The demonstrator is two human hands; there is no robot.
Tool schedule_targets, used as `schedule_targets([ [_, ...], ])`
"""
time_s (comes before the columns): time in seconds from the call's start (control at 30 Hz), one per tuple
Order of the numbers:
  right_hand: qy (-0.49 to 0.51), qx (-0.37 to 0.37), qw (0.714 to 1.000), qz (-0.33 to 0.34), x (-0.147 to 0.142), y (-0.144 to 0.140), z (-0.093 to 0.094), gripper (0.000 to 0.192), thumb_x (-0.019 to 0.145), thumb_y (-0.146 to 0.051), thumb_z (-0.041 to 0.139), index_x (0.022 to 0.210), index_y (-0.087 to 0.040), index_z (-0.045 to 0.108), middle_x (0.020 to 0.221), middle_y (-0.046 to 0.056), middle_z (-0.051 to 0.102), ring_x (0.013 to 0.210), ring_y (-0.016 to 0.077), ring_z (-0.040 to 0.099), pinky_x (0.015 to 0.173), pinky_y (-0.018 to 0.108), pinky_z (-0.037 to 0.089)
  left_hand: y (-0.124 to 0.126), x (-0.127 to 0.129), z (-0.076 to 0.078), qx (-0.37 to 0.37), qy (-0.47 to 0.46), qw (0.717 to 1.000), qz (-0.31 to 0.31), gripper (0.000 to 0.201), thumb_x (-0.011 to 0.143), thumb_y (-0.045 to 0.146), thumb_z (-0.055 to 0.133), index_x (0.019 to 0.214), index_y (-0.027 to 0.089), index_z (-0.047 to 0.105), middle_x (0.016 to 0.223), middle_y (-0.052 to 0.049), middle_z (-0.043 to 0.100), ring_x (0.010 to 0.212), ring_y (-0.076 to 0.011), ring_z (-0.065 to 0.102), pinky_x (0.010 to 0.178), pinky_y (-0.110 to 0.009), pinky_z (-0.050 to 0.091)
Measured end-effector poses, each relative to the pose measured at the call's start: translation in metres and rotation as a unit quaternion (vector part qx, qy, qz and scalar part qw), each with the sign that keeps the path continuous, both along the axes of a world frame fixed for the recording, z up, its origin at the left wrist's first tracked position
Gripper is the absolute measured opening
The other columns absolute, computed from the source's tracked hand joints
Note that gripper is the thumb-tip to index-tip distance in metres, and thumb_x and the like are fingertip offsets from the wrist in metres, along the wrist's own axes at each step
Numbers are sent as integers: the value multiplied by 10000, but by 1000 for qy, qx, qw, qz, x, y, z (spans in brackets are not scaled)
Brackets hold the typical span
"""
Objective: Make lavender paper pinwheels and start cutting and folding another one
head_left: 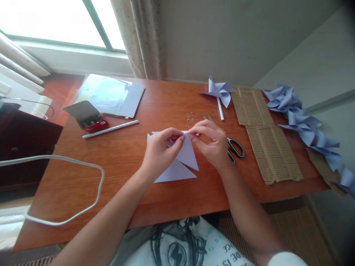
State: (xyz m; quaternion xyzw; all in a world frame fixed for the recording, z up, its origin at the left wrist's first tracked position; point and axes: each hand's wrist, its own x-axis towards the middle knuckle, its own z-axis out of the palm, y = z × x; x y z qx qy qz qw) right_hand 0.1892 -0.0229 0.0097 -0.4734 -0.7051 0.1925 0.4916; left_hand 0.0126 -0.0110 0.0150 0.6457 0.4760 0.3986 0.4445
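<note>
A square of pale lilac paper (177, 172) lies in front of me on the wooden table, with slits cut in from its corners. My left hand (163, 144) is closed in a pinch near the paper's far edge. My right hand (210, 139) pinches the far right corner of the same paper, thumb against fingertips. The two sets of fingertips almost meet. Scissors with black and white handles (235, 147) lie partly hidden behind my right hand.
A finished paper pinwheel (219, 90) on a stick and tiny scattered bits (192, 117) lie at the back. Corrugated cardboard (267, 136) and several pinwheels (302, 118) are on the right. At left are an open red box (88, 118), a rolled paper stick (111, 129), a folder (111, 96) and a white cable (101, 181).
</note>
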Motion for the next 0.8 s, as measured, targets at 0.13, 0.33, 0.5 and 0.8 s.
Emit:
schedule_targets([
  [0.13,-86,80,993,-21,1,-3,-5,147,923,-188,688,970,-302,768,888,21,690,843,192,640,756,361,545,0,-1,2,-64,-45,997,7,134,842,296,705,838,170,749,794,-35,748,742,-170,652,714,-265,489],
  [0.33,-136,123,983,-13,4,-4,-10,239,923,-153,675,1054,-334,760,914,22,708,848,200,633,775,368,543,-2,-1,0,-137,-116,984,0,201,820,361,722,854,168,765,816,-45,742,758,-184,639,673,-259,482],
  [0.5,-145,128,981,-3,5,-4,-10,249,927,-133,656,1082,-300,757,944,39,730,872,201,656,787,359,556,-2,-2,-3,-144,-133,980,-9,216,835,364,725,883,157,765,832,-45,739,758,-170,627,669,-246,471],
  [0.8,-147,142,979,2,5,-3,-11,236,929,-151,663,1049,-327,765,976,23,763,909,211,679,820,385,565,0,-2,-3,-162,-149,975,-13,332,854,481,713,849,152,761,745,-22,690,679,-140,572,619,-232,430],
])
